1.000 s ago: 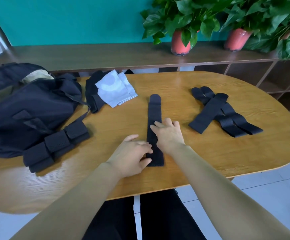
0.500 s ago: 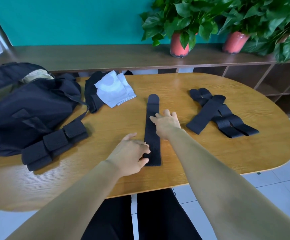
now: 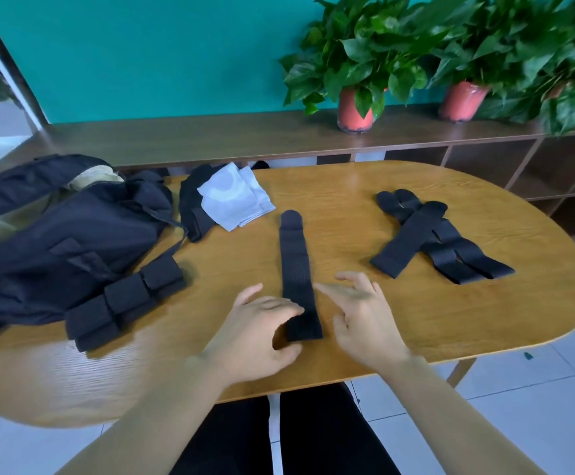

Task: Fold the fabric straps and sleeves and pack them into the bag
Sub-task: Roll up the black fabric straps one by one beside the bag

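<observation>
Now that the right hand [image 3: 364, 320] has come off the strap [image 3: 298, 269], it hovers open, fingers spread, at the strap's three o'clock. Left hand [image 3: 258, 334] curves over its near corner; whether it pinches, I cannot tell. The strap lies flat mid-bench [image 3: 450, 320]; the bag [image 3: 66, 234] sits at nine o'clock, folded straps [image 3: 125, 299] against it.

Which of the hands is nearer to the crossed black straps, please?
Right. The right hand hovers left of the crossed black straps; the left hand, farther left, holds the single strap.
</observation>
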